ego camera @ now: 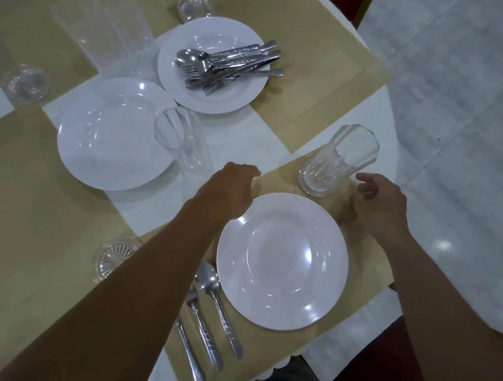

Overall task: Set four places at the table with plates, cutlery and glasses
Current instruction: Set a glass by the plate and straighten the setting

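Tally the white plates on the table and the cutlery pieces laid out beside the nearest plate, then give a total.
White plates: 3
Cutlery pieces beside the nearest plate: 3
Total: 6

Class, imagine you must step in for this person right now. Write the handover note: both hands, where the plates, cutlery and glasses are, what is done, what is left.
Left hand: empty, knuckles down on the near placemat above the near plate.
Right hand: open, just beside the near glass, not gripping it.
Done: near place has plate, three pieces of cutlery to its left, and the glass.
Left: second plate bare; the far plate holds the spare cutlery pile; remaining glasses, including one mid-table, need placing.
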